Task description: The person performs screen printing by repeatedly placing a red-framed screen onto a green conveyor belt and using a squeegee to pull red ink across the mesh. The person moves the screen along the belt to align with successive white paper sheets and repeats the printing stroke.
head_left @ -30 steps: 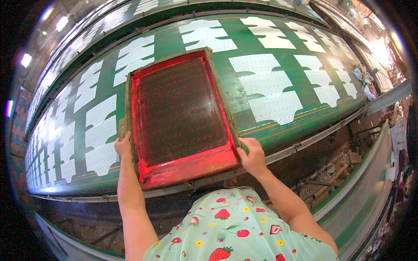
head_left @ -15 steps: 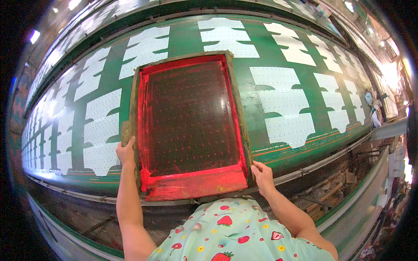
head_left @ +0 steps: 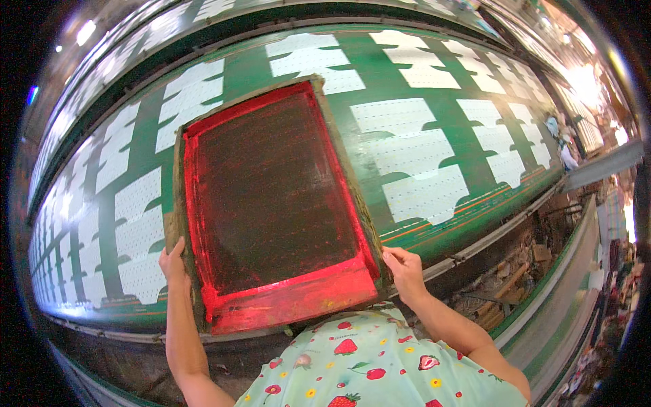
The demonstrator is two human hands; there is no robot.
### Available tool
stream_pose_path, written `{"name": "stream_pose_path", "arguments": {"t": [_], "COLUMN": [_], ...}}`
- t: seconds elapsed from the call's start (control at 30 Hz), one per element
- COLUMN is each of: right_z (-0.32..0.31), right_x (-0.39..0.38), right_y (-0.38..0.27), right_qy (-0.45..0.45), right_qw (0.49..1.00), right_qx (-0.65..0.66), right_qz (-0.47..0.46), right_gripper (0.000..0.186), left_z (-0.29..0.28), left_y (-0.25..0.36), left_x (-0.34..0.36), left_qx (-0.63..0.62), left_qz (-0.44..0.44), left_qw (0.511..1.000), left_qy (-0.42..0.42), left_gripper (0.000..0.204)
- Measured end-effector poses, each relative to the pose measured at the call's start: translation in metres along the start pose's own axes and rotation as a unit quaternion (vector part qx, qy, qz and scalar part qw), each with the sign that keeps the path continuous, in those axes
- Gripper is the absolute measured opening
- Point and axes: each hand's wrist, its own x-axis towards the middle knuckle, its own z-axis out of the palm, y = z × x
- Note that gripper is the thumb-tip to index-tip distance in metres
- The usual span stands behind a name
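Observation:
A rectangular printing screen (head_left: 268, 190), dark mesh with red-stained borders inside a worn frame, is over the long green table (head_left: 247, 71), hiding part of it. My left hand (head_left: 173, 261) is closed on the frame's left side near the bottom. My right hand (head_left: 404, 268) grips the lower right side, thumb and fingers at the edge. Rows of white, dotted cut pieces (head_left: 407, 152) lie on the green surface on both sides of the screen. The front of my light green printed garment (head_left: 366, 359) is just below the screen.
A metal rail (head_left: 461, 258) runs along the table's near edge. A second long table with white pieces (head_left: 156, 27) is beyond. A grey beam (head_left: 600, 166), some hanging rags (head_left: 566, 142) and clutter (head_left: 515, 278) beneath the rail are on the right.
The screen and both hands have shifted down and leftward in the picture, and the screen is tilted more than half a second ago. Both hands keep their grip; the view has swung slightly.

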Motion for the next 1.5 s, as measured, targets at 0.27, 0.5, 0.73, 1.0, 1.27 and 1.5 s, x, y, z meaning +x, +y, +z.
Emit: {"name": "stream_pose_path", "arguments": {"t": [0.27, 0.5, 0.73, 1.0, 1.27, 1.5], "right_z": [-0.105, -0.253, -0.377, -0.441, -0.414, -0.332], "right_x": [0.071, 0.129, 0.171, 0.188, 0.129, 0.100], "right_y": [0.003, 0.016, 0.033, 0.044, -0.013, -0.037], "right_qy": [0.071, 0.113, 0.172, 0.130, 0.042, -0.245], "right_qw": [0.994, 0.991, 0.982, 0.991, 0.813, 0.703], "right_qx": [-0.053, -0.069, -0.073, -0.035, -0.472, -0.478], "right_qz": [-0.056, -0.007, 0.014, 0.013, -0.337, -0.466], "right_gripper": [0.030, 0.022, 0.028, 0.034, 0.049, 0.052], "left_z": [0.126, 0.277, 0.387, 0.438, 0.439, 0.442], "left_y": [0.008, -0.024, -0.061, -0.068, -0.081, -0.091], "left_x": [-0.060, -0.158, -0.237, -0.275, -0.269, -0.257], "left_qx": [-0.060, -0.042, -0.040, 0.015, 0.075, 0.183], "left_qz": [0.081, 0.100, 0.113, 0.138, 0.125, 0.166], "left_qw": [0.995, 0.994, 0.993, 0.990, 0.989, 0.966], "left_qy": [-0.027, -0.007, -0.012, -0.012, 0.017, 0.070], "left_gripper": [0.037, 0.032, 0.030, 0.025, 0.037, 0.047]}}
